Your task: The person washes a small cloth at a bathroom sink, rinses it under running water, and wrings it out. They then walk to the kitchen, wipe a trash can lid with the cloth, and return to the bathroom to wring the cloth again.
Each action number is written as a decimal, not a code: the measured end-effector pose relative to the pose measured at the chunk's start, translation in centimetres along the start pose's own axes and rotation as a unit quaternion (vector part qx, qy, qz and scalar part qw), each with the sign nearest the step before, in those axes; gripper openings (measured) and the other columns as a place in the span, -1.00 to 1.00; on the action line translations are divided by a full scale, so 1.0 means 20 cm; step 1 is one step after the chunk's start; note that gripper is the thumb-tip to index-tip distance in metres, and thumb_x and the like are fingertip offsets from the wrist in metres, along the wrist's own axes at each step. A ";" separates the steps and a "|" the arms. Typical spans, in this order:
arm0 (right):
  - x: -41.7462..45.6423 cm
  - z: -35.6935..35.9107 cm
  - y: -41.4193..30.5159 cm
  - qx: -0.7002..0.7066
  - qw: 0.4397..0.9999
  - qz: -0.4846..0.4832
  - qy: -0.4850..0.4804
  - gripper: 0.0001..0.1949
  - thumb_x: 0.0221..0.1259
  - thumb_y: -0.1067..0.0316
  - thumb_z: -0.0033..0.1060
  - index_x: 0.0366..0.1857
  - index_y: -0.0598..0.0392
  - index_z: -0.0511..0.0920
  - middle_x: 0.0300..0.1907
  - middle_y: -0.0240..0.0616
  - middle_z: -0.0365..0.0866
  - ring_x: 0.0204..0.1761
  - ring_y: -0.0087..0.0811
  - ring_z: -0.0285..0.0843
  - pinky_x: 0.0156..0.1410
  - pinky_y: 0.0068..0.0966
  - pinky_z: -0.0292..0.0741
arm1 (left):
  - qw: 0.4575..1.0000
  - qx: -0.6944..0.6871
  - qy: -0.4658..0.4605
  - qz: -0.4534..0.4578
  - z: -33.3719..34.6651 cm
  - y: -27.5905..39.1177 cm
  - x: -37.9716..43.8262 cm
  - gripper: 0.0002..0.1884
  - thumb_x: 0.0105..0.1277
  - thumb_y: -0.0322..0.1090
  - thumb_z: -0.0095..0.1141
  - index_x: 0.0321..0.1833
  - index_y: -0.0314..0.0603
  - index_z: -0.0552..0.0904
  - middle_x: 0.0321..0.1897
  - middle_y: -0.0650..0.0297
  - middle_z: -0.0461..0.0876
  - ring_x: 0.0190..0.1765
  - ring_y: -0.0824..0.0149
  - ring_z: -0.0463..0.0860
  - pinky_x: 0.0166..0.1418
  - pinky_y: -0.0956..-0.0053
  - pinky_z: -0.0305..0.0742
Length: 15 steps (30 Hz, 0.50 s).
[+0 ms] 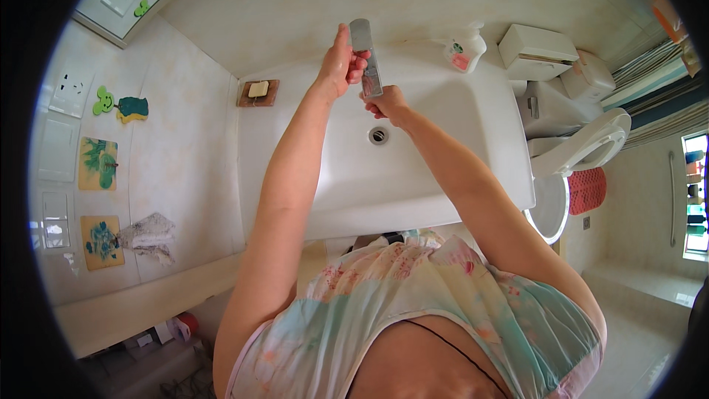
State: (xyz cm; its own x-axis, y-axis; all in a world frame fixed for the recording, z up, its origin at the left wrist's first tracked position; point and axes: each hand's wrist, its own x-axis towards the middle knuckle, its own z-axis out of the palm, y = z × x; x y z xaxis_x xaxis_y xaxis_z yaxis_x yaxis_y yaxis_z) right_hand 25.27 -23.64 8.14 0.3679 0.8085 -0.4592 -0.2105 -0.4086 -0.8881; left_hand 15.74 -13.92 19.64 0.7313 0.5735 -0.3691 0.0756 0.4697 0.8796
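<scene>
In front of me a chrome basin faucet (370, 61) with a flat, wide top reaches out over a white ceramic washbasin (443, 116). My left hand (339, 69) is at the faucet's left side, thumb pointing up and away from the curled fingers. Those fingertips overlap the faucet's edge, and whether they press on it is unclear. At the spout's near end is my right hand (389, 104), its fingers bent loosely beneath the tip and partly hidden. No loose object shows in either hand. Below them lies the round drain (379, 135).
A bar of soap (258, 89) rests on a brown soap dish (270, 101) at the basin's left corner. A white spray bottle (466, 54) stands on the back right rim. Right of the basin is a toilet with its seat (595, 144) raised. Sponges and a cloth (148, 237) hang left.
</scene>
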 end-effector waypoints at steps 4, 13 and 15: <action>0.05 0.09 0.07 0.077 0.997 -0.018 0.015 -0.85 0.13 0.39 0.18 -0.28 0.22 0.56 -0.45 -0.24 0.62 -0.52 -0.49 0.57 -0.44 -0.59 0.57 | 0.984 0.033 0.155 0.075 -0.04 -0.17 -0.04 -0.34 0.30 0.31 -0.25 -0.34 -0.30 0.49 -0.60 0.21 0.55 -0.63 0.41 0.48 -0.53 0.57 0.38; 0.00 0.02 0.28 0.525 0.845 0.057 -0.081 -0.63 0.40 0.08 -0.28 0.08 0.08 0.41 -0.05 -0.26 0.52 0.00 -0.34 0.47 0.14 -0.41 0.42 | 0.874 0.350 0.077 0.327 0.09 -0.91 0.09 -0.48 0.46 -0.01 -0.38 0.39 -0.08 0.21 0.21 0.10 0.42 0.29 0.05 0.31 0.31 0.13 0.18; -0.05 0.01 0.26 0.523 0.829 0.091 -0.178 -0.68 0.41 0.16 -0.29 0.04 0.06 0.42 -0.06 -0.25 0.52 0.00 -0.34 0.48 0.12 -0.45 0.43 | 0.904 0.377 0.126 0.161 0.06 -0.84 0.11 -0.43 0.43 0.10 -0.32 0.38 -0.03 0.26 0.27 0.06 0.36 0.29 0.09 0.34 0.34 0.29 0.17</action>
State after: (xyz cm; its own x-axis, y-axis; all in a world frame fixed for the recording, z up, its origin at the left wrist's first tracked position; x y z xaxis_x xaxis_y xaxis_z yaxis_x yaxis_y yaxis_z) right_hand 23.59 -26.48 3.95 -0.0081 0.9237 -0.3831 -0.9713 -0.0984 -0.2167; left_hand 16.75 -21.37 4.34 0.6275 0.7779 -0.0316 0.3962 -0.2841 0.8731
